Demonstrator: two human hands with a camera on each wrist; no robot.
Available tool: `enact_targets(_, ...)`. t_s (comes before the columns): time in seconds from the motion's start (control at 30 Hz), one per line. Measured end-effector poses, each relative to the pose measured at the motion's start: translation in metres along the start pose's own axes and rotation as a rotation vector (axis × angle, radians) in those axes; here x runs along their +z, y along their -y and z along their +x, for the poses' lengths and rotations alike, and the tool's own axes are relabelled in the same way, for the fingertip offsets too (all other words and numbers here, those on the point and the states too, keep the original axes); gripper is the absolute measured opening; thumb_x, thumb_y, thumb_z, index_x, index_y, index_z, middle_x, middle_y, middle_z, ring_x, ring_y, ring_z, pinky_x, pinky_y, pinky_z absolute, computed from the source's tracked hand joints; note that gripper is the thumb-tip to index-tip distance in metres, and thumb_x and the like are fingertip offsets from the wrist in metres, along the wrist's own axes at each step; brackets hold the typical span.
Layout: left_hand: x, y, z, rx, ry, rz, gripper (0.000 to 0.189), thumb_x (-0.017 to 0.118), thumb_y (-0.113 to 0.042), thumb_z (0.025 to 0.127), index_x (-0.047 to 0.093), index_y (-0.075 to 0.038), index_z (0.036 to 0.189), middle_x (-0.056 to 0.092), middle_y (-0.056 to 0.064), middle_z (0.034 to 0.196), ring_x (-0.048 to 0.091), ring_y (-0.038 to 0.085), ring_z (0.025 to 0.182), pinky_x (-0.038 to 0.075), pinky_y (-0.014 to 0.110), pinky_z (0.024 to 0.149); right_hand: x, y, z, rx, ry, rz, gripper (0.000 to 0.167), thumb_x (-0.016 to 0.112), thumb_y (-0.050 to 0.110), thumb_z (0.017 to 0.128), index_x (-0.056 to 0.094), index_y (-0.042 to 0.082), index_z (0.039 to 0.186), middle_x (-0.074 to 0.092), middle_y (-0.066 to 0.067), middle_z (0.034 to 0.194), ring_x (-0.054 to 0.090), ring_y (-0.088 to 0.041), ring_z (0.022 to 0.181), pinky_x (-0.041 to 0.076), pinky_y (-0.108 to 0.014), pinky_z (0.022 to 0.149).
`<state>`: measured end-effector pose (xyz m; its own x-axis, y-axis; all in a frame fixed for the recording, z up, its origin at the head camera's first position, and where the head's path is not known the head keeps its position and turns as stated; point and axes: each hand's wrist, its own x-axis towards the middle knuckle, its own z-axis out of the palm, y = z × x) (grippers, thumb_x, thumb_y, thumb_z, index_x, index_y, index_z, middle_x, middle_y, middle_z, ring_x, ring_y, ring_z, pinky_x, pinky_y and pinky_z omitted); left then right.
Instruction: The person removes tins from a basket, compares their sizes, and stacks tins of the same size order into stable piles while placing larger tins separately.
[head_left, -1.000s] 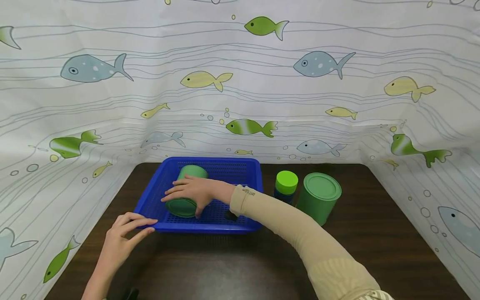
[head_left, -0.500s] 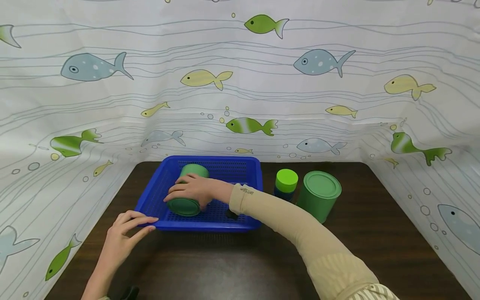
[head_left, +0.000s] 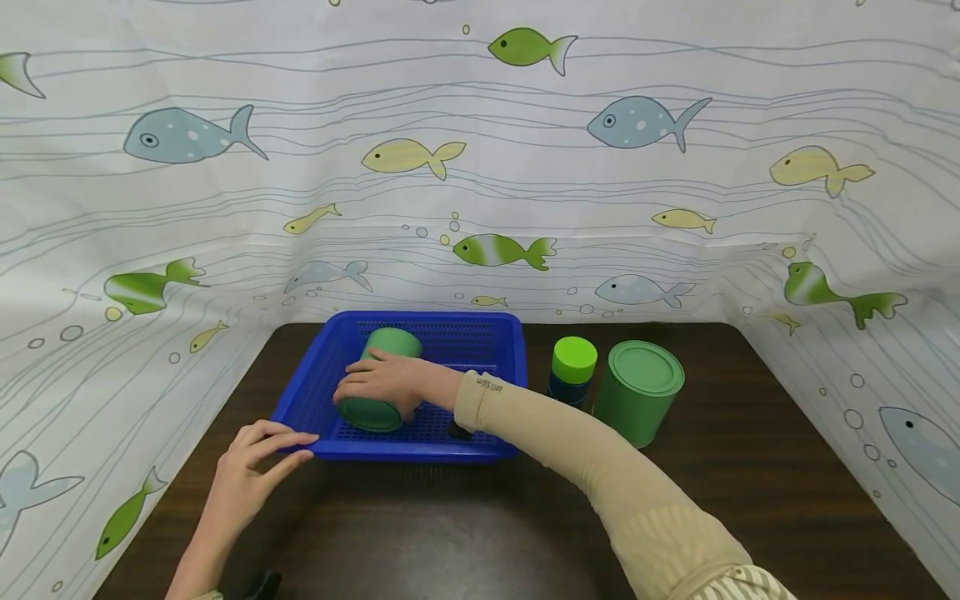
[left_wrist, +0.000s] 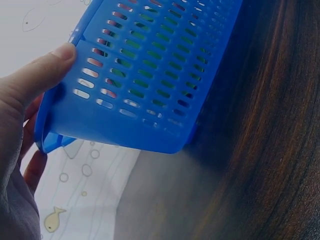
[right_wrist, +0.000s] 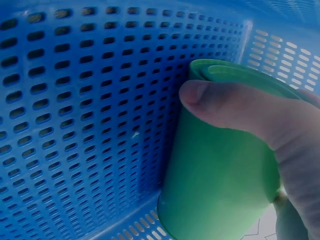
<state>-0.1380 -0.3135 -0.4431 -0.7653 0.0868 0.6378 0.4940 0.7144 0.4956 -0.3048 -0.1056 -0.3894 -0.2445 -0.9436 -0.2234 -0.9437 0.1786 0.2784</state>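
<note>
A blue plastic basket [head_left: 420, 451] with slotted walls stands toward the back left of the table. Its near left corner is pinched by my left hand [head_left: 247, 467]; in the left wrist view the thumb [left_wrist: 52, 62] presses the wall by the rim, the other fingers behind it. Inside the basket a green can [head_left: 393, 342] lies on its side, lid end toward me. My right hand [head_left: 382, 385] grips it from above. In the right wrist view the thumb lies across the can [right_wrist: 215, 180] near its lid. Most of the right fingers are hidden there.
Right of the basket stands a dark blue jar with a lime green lid [head_left: 574, 361]. Beside it a larger green can [head_left: 642, 392] stands upright. Fish-printed white sheeting [head_left: 480, 200] surrounds the dark wooden table [head_left: 450, 533] at the back and sides.
The right thumb has come in against the can, and hand and can have shifted slightly to the right. The left hand stays at the basket's corner.
</note>
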Motion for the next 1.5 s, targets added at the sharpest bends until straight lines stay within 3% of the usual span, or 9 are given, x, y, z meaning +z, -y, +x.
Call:
enact_targets(0.13, 0.000, 0.000, 0.000, -0.001, 0.001, 0.000, 0.040, 0.084, 0.009, 0.065, 0.080, -0.017, 0.095, 0.064, -0.007, 0.093, 0.045, -0.005, 0.097, 0.033, 0.009, 0.084, 0.002, -0.001, -0.001, -0.017, 0.007, -0.011, 0.113, 0.090, 0.036, 0.070, 0.017, 0.031, 0.157, 0.020, 0.008, 0.165, 0.013, -0.021, 0.156, 0.014, -0.051, 0.125)
enact_targets(0.47, 0.001, -0.001, 0.000, 0.014, -0.010, 0.005, 0.040, 0.084, 0.010, 0.064, 0.080, -0.016, 0.094, 0.063, -0.008, 0.092, 0.045, -0.005, 0.097, 0.033, 0.008, 0.084, 0.003, -0.003, 0.004, -0.038, -0.011, -0.063, 0.114, 0.090, 0.041, 0.070, 0.018, 0.030, 0.157, 0.026, 0.007, 0.163, 0.021, -0.020, 0.153, 0.018, -0.048, 0.125)
enact_targets(0.73, 0.004, -0.001, 0.001, 0.085, -0.047, -0.008, 0.042, 0.085, 0.010, 0.062, 0.080, -0.017, 0.094, 0.064, -0.006, 0.091, 0.046, -0.004, 0.095, 0.033, 0.008, 0.084, 0.005, -0.004, 0.003, -0.020, 0.000, -0.010, 0.114, 0.090, 0.047, 0.067, 0.020, 0.031, 0.156, 0.024, 0.006, 0.164, 0.017, -0.026, 0.155, 0.013, -0.047, 0.126)
enact_targets(1.1, 0.003, 0.002, 0.000, 0.034, -0.019, 0.018, 0.043, 0.085, 0.010, 0.062, 0.080, -0.018, 0.094, 0.063, -0.008, 0.092, 0.045, -0.006, 0.097, 0.032, 0.007, 0.085, 0.005, -0.004, 0.007, 0.021, 0.018, -0.048, 0.117, 0.090, 0.049, 0.066, 0.018, 0.027, 0.157, 0.026, 0.006, 0.163, 0.022, -0.022, 0.153, 0.015, -0.046, 0.126)
enact_targets(1.5, 0.003, 0.000, 0.000, 0.038, -0.024, 0.020, 0.042, 0.085, 0.010, 0.062, 0.080, -0.017, 0.093, 0.063, -0.008, 0.092, 0.045, -0.006, 0.096, 0.032, 0.007, 0.086, 0.010, -0.010, 0.000, 0.027, -0.071, 0.017, 0.110, 0.084, 0.054, 0.071, 0.022, 0.027, 0.157, 0.030, 0.006, 0.161, 0.026, -0.021, 0.151, 0.017, -0.049, 0.125)
